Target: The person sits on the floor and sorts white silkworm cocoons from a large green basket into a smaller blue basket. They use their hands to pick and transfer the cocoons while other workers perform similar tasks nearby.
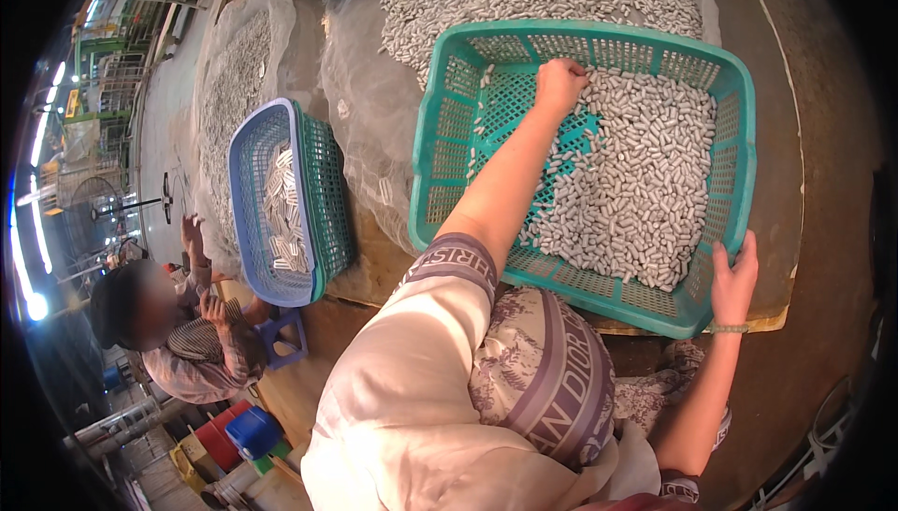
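— Where are the hands?
— The left hand (pixel 559 83) lies fingers curled in the heap of small white oblong cocoons (pixel 636 183) inside the teal perforated plastic basket (pixel 449 127) on the table; the right hand (pixel 734 279) clasps its near rim.
— Nearby?
— A blue plastic basket (pixel 251 165) (tilted, partly filled) stands left.

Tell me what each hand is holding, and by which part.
The right hand grips the teal basket by its near rim. The left hand rests closed among the white pellets inside; whether it holds any cannot be told.
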A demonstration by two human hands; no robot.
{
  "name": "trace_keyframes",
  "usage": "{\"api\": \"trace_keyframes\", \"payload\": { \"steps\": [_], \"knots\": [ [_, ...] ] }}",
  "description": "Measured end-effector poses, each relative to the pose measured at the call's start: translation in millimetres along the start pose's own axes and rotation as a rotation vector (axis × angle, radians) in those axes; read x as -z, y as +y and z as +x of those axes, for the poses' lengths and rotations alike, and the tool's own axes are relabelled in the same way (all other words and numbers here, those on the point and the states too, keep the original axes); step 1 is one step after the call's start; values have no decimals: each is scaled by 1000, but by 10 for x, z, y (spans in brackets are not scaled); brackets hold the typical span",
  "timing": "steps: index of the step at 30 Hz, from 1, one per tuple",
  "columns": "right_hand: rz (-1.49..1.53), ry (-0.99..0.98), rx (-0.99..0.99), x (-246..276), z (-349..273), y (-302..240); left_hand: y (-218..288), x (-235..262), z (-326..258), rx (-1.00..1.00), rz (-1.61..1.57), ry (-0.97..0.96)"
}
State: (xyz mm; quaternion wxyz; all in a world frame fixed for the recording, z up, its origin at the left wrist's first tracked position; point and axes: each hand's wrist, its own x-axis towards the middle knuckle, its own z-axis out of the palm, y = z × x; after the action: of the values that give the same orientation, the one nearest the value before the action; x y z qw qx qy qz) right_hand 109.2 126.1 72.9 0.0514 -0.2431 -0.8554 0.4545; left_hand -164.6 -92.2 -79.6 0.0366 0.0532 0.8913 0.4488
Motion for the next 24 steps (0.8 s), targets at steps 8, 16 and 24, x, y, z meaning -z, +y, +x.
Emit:
{"api": "trace_keyframes", "payload": {
  "steps": [8, 16, 24],
  "knots": [
    [-26, -2, -11, 5, 3, -3, 4, -100, -54, -136, 2, 46],
    [25, -2, 6, -1, -1, 21, -8, -118, -120, -249, 105, 9],
    [-15, -3, -17, 29, -29, 25, 91, 610, -553, -150, 182, -619]
  ]
}}
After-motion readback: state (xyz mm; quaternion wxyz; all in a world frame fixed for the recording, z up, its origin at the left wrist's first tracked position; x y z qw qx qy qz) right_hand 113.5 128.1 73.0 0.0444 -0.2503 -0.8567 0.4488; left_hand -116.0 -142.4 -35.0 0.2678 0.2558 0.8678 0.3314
